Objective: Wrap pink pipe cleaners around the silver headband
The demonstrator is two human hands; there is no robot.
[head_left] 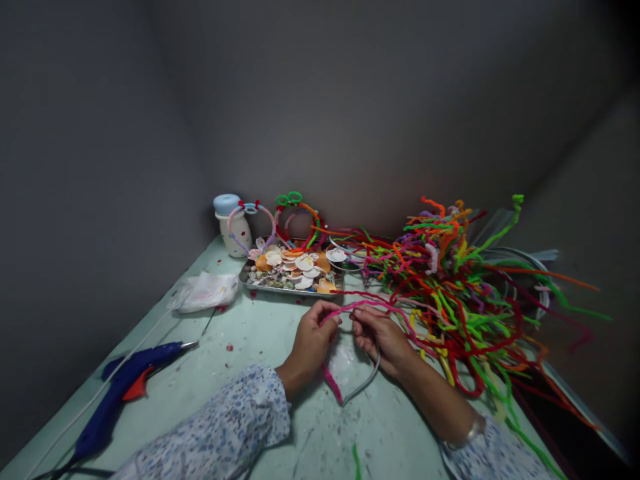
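Pink fuzzy wire (361, 305): it runs from one hand to the other, just above the worktop. Its far end trails off to the right.
Left hand (311, 339): the fingers are closed and pinch the pink fuzzy wire near the thumb tip.
Right hand (384, 339): the fingers are closed on the pink fuzzy wire too, just beside the left hand.
Hairband (369, 379): a thin grey hoop that hangs down under both hands. One side is wrapped in pink and the other side is bare. I cannot tell which hand holds it up.
Worktop (260, 340): pale green, with small marks and bits on it.
Pile of fuzzy wires (450, 287): red, green, orange, yellow and pink ones, all mixed up, just to the right of the hands.
Shell tray (280, 285): a metal tray behind the hands, full of shells.
Done hairbands (297, 208): two hoops with little loops on top stand behind the Shell tray, by the wall.
Bottle (231, 227): white with a blue cap, in the corner, left of the tray.
Plastic bag (205, 291): it lies crumpled near the tray's left end.
Glue gun (127, 380): blue with an orange trigger. It lies far left, and its tip points toward the middle.
Sleeves (235, 427): white with small blue flowers.
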